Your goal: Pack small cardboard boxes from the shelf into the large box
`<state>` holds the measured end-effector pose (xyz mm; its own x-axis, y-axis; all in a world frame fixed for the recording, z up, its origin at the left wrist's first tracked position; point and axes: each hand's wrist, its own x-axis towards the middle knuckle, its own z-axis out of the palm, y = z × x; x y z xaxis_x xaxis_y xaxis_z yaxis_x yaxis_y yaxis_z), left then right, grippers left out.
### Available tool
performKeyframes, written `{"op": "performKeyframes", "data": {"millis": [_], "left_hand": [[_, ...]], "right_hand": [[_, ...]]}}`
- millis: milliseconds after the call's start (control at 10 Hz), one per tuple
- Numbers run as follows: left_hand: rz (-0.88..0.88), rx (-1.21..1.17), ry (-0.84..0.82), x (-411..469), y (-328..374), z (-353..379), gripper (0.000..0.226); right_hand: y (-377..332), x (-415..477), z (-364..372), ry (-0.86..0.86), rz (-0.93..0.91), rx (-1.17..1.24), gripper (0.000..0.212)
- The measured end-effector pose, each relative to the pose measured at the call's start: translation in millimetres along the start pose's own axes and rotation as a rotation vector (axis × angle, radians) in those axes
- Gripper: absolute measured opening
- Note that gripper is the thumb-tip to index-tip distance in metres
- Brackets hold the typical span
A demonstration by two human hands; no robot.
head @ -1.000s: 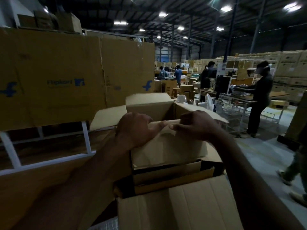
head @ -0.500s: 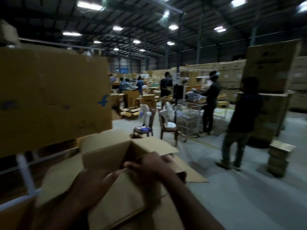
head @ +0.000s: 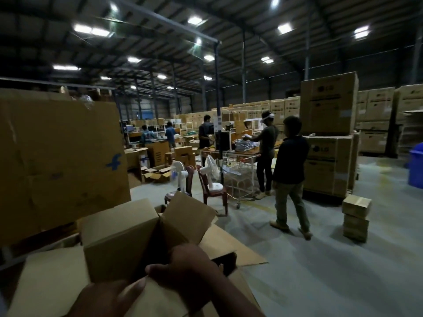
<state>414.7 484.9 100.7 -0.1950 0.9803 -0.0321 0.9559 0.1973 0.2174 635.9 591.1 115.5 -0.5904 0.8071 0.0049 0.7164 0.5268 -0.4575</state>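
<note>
A small brown cardboard box (head: 119,243) sits low in the middle of the view with its flaps raised. My left hand (head: 107,298) grips its near flap at the bottom edge of the frame, thumb on top. My right hand (head: 190,268) is closed on the same near edge just to the right. Around and under it spread the flaps of the large box (head: 231,248); its inside is mostly hidden by my hands and the small box. A cardboard-covered shelf (head: 59,156) with a blue logo stands at the left.
Two red chairs with white fans (head: 212,179) stand just beyond the boxes. A person in dark clothes (head: 290,172) walks on the floor at right, others work at a table (head: 240,152). Small stacked boxes (head: 356,217) and tall carton stacks (head: 329,133) are at right.
The view has swung up and to the right, so the hands and small box now sit at the bottom edge. Both hands keep hold of the box's flap. The person at right has stepped left.
</note>
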Motion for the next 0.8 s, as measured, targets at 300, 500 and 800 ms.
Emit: {"op": "performKeyframes", "data": {"millis": [300, 500, 800], "left_hand": [[0.175, -0.093, 0.441, -20.7, 4.3, -4.5, 0.064], [0.197, 0.049, 0.471, -61.8, -32.2, -2.4, 0.063], [0.13, 0.123, 0.291, -138.8, -36.4, -31.9, 0.073]], "right_hand": [[-8.2, -6.3, 7.8, 0.456, -0.221, -0.131, 0.05], [-23.4, -22.7, 26.6, 0.568, -0.245, -0.102, 0.049], [-70.5, -63.9, 42.5, 0.688, -0.272, -0.104, 0.051]]}}
